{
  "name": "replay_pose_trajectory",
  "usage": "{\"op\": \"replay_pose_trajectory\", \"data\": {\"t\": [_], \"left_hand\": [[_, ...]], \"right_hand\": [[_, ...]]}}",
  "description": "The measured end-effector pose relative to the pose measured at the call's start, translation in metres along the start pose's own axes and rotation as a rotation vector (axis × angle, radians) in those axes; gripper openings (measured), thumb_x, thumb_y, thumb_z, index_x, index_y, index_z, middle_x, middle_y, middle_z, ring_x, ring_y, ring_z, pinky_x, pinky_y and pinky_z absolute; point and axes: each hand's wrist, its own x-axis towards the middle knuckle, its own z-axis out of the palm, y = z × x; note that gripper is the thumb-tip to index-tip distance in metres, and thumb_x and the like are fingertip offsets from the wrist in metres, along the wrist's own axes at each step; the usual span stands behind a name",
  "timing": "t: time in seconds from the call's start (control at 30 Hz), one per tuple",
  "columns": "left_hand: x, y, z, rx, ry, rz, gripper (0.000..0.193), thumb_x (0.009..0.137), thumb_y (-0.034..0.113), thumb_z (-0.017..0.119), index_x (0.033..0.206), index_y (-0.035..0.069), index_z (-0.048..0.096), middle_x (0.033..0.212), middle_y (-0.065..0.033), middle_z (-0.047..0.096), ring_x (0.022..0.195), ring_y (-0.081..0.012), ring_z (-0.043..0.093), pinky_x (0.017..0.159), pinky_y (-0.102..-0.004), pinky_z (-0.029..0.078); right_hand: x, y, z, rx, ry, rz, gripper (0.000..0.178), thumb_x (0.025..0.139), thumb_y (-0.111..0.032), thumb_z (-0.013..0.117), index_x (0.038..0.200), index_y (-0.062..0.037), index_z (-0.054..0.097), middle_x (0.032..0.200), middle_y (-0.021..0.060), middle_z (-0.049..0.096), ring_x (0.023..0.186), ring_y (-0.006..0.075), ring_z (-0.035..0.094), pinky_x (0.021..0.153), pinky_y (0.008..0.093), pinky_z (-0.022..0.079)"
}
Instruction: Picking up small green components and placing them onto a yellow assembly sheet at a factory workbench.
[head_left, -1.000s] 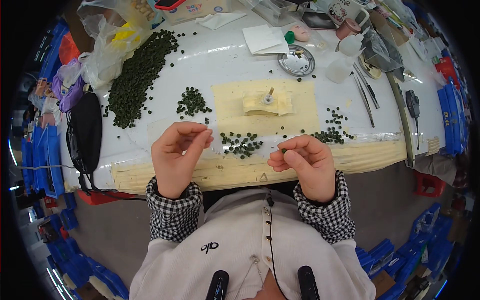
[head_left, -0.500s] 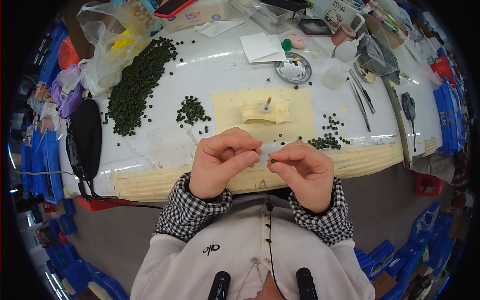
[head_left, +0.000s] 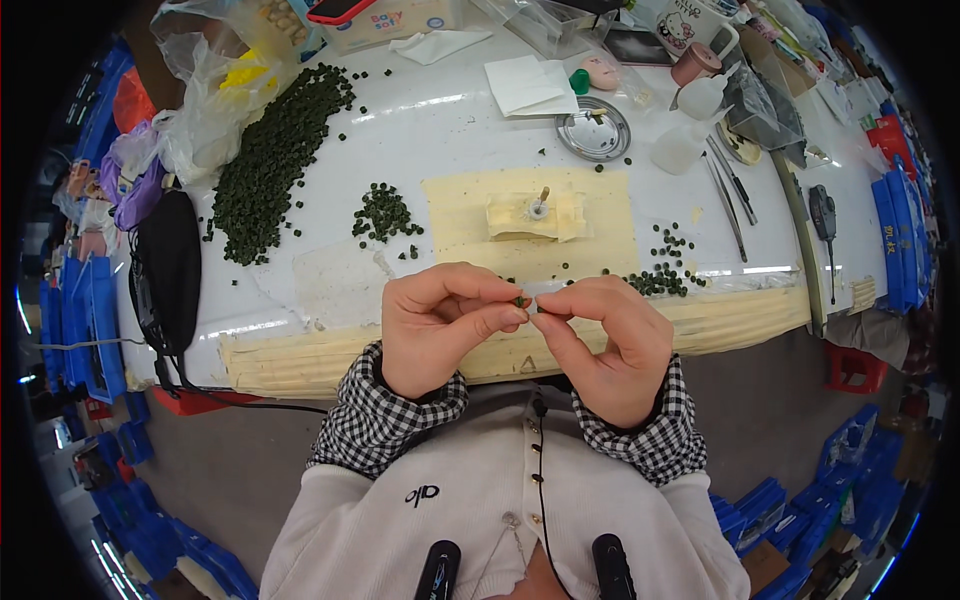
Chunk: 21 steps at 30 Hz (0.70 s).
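Observation:
Over the table's near edge, my left hand (head_left: pixel 440 325) pinches a small dark green piece (head_left: pixel 520 301) between thumb and forefinger. My right hand (head_left: pixel 612 340) is also closed in a pinch, its fingertips meeting those of the left. What sits between the right fingertips is mostly hidden. Just beyond the hands, a tape-wrapped block (head_left: pixel 510 222) with a short upright peg (head_left: pixel 543 196) stands on a yellow sheet (head_left: pixel 450 205). Loose green pieces (head_left: pixel 668 280) lie to the right of my hands. A small heap (head_left: pixel 383 213) and a large heap (head_left: pixel 265 180) of such pieces lie to the left.
Tweezers (head_left: pixel 727 210) lie at the right, near a round metal dish (head_left: pixel 593 130) and a squeeze bottle (head_left: pixel 697 97). White paper (head_left: pixel 530 87) and a clear plastic box (head_left: pixel 545 25) are at the back. At the left sits a black pouch (head_left: pixel 168 275) with cables.
My hands have come together: the right moved slightly left and up until its fingertips met the left's. The green piece at the right fingertips is now hardly visible. The view shifted slightly.

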Motion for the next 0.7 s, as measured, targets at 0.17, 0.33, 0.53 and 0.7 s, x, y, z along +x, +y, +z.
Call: {"op": "replay_pose_trajectory", "data": {"t": [0.17,0.33,0.53,0.7], "left_hand": [[0.0019,-0.0023,-0.0042,0.043,-0.059,0.028,0.019,0.080,-0.013,0.069,0.097,-0.007,0.066,0.094,-0.0139,0.068,0.088,-0.0176,0.068,0.080,-0.0281,0.057],[0.0033,-0.0025,-0.0033,-0.032,-0.080,-0.016,0.018,0.079,-0.014,0.070,0.095,-0.006,0.067,0.094,-0.0137,0.068,0.087,-0.0166,0.067,0.078,-0.0266,0.056],[0.0024,-0.0032,-0.0052,0.023,-0.052,-0.030,0.018,0.076,-0.014,0.072,0.092,-0.004,0.070,0.093,-0.0140,0.068,0.084,-0.0162,0.067,0.075,-0.0251,0.055],[0.0037,-0.0025,-0.0043,0.028,-0.046,-0.046,0.019,0.075,-0.014,0.073,0.090,-0.003,0.072,0.092,-0.0137,0.069,0.083,-0.0161,0.067,0.074,-0.0252,0.055]], "right_hand": [[0.0017,-0.0001,-0.0005,-0.026,-0.018,-0.016,0.019,0.075,0.007,0.073,0.092,0.0010,0.068,0.083,0.0120,0.067,0.071,0.0204,0.067,0.061,0.0271,0.053],[0.0019,0.0019,-0.0024,-0.074,-0.053,-0.076,0.020,0.075,0.006,0.072,0.093,0.0004,0.068,0.082,0.0123,0.066,0.069,0.0224,0.067,0.060,0.0282,0.054],[0.0024,0.0016,-0.0026,-0.108,-0.058,-0.105,0.021,0.075,0.005,0.072,0.095,0.0003,0.069,0.081,0.0119,0.066,0.066,0.0226,0.066,0.058,0.0288,0.053],[0.0023,0.0033,-0.0039,-0.123,-0.067,-0.119,0.020,0.074,0.005,0.072,0.094,0.0002,0.068,0.079,0.0118,0.066,0.065,0.0226,0.066,0.056,0.0287,0.053]]}}
